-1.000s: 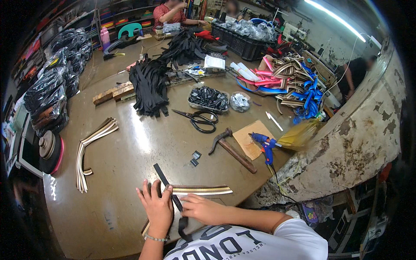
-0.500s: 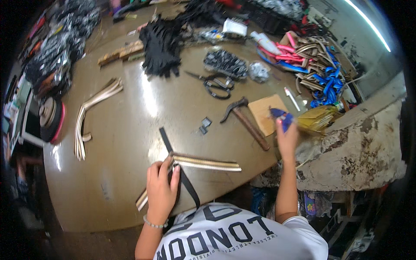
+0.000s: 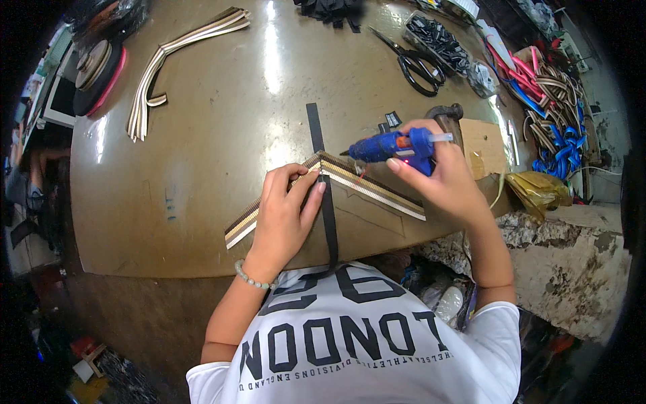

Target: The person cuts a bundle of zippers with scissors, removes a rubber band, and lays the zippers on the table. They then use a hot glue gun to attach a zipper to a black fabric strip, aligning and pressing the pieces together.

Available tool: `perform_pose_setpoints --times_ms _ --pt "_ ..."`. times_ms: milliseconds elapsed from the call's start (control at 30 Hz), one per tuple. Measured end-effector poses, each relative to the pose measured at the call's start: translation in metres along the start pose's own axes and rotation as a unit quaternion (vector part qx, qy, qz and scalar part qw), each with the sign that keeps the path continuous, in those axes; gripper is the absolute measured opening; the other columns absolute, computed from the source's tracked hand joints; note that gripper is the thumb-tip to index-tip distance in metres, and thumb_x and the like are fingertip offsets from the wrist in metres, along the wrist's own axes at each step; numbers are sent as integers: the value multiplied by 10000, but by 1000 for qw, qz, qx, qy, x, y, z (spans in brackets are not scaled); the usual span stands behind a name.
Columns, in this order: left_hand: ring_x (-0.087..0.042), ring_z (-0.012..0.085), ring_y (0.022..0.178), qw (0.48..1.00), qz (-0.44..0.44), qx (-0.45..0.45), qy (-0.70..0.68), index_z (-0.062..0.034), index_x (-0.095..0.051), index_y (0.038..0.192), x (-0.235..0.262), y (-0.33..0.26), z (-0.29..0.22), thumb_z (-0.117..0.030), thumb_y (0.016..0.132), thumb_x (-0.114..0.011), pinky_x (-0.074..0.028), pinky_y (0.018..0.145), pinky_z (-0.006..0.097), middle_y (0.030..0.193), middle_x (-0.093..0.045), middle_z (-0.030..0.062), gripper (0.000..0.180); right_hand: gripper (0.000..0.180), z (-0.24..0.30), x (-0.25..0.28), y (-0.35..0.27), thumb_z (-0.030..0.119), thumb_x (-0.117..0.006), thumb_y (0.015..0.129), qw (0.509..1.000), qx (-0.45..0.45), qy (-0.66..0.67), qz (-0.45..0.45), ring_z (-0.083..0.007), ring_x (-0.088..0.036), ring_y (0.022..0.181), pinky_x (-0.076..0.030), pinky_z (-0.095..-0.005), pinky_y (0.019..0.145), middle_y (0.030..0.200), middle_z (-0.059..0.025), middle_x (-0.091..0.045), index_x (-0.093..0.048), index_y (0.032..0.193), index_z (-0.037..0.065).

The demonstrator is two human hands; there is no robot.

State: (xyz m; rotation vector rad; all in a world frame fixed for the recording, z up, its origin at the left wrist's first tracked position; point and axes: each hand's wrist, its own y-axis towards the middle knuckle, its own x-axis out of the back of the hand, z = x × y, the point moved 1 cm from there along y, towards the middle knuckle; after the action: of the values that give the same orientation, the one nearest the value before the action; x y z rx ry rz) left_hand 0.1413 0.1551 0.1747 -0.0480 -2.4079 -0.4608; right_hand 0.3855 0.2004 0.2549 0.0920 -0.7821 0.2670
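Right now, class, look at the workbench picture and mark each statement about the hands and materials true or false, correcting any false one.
1. The right hand holds a blue glue gun. True.
2. The left hand is lifted clear of the bench. False: it presses on the striped webbing strip, which is bent into a V.
3. A black strap crosses the webbing at its bend. True.
4. The scissors lie under the left hand. False: they lie far off, toward the far edge of the table.
5. The glue gun's nozzle points toward the bend. True.
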Motion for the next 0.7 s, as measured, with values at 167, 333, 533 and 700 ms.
perform_pose_setpoints --times_ms 167,333,533,700 --pt "-532 292 970 1000 12 6 -7 -11 -631 1135 0 1 5 25 820 -614 -466 864 378 1056 -554 137 317 380 -57 28 -14 223 -705 878 952 -31 -9 -304 -203 -614 899 -475 -334 863 1011 -95 -639 -528 1161 42" --pt "-525 297 985 999 38 -11 24 -56 -630 1159 0 1 4 107 758 -606 -459 856 380 1058 -534 127 433 458 -135 47 -56 381 -566 961 849 -175 -149 -476 -309 -646 882 -476 -403 818 967 -199 -663 -568 1126 -46" --pt "-533 313 933 997 72 -25 29 -55 -627 1139 5 9 7 89 777 -605 -470 821 388 1026 -535 143 390 352 -58 42 -81 298 -571 942 853 -383 -261 -240 -407 -654 808 -505 -472 747 882 -282 -657 -660 921 -42" --pt "-537 329 928 994 108 -22 23 -49 -622 1107 10 17 9 29 808 -597 -472 815 396 980 -538 152 310 257 -9 -75 -16 59 -667 793 966 229 -116 -40 -351 -586 975 -488 -400 850 1047 -181 -616 -607 1032 -15"
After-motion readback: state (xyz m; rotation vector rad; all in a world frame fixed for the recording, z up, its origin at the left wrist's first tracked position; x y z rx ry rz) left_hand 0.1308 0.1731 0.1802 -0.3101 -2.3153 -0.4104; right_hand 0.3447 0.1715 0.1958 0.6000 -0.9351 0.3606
